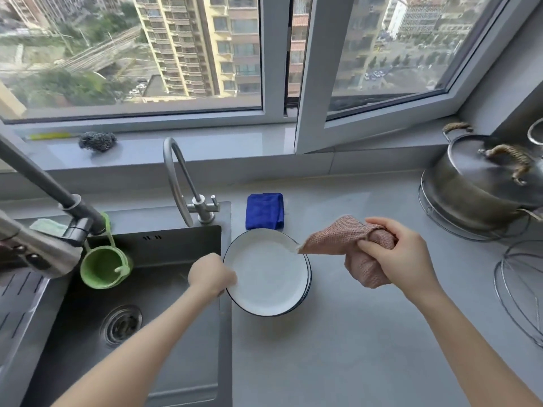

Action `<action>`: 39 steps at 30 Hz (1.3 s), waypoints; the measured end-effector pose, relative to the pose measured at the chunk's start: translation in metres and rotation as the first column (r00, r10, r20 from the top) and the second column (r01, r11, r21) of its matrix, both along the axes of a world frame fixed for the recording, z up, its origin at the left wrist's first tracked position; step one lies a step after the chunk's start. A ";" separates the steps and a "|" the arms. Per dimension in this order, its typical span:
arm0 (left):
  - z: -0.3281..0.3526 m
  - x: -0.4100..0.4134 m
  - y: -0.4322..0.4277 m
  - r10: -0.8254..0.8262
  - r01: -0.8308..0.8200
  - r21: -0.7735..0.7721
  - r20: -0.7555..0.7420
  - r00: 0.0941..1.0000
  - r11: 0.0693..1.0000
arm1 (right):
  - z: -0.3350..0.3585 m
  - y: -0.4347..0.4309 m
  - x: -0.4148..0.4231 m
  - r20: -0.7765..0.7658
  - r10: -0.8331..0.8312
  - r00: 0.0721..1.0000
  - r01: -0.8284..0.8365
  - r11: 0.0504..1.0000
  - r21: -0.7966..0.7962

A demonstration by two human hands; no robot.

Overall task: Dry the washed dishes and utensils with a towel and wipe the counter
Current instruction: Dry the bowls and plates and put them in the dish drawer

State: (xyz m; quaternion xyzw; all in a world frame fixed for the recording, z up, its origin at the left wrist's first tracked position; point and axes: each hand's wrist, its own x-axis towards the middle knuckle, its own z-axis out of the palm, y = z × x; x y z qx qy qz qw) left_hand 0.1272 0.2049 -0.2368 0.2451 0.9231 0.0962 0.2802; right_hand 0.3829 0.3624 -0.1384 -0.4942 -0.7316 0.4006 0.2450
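From the head view, my left hand pinches the near-left rim of the plate, fingers curled over its edge right where the sink meets the counter. The plate faces up, white with a dark rim. A second rim seems to show under its right side, so there may be two stacked. I cannot tell whether it rests flat on the counter or is lifted a little.

My right hand is clamped on the towel, most of it bunched in my fist. One loose corner sticks out leftward, with its tip just at the plate's right rim. A folded blue cloth lies just behind the plate, beside the tap. A lidded pot sits well off to the right.

I judge this to be the start of drying this plate: the towel has reached it but is not yet spread on its face. Next I need to bring the bunched part onto the white surface and rub round it while my left hand holds the rim steady. Then I turn the plate to dry the underside. The counter wipe looks to come later.
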 end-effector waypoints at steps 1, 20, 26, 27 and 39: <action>0.003 -0.004 0.001 0.004 -0.006 0.054 0.030 1.000 0.999 | 0.000 -0.001 0.000 -0.005 -0.009 1.000 0.009 1.000 0.000; 0.081 0.033 0.021 -0.045 0.122 0.597 -0.142 0.989 0.793 | 0.003 -0.034 -0.015 0.000 -0.063 0.998 0.059 0.926 0.372; 0.101 0.025 0.028 0.029 -0.225 0.698 0.281 0.959 0.680 | -0.010 -0.058 -0.065 -0.058 0.047 0.997 -0.015 0.887 0.461; 0.105 0.026 0.027 0.014 -0.299 0.708 0.378 0.926 0.640 | -0.012 -0.065 -0.076 -0.071 0.179 0.981 -0.144 0.925 0.351; 0.113 0.048 0.019 -0.064 -0.551 0.619 0.695 0.716 0.560 | -0.042 -0.090 -0.120 0.284 -0.057 0.957 -0.039 0.947 0.320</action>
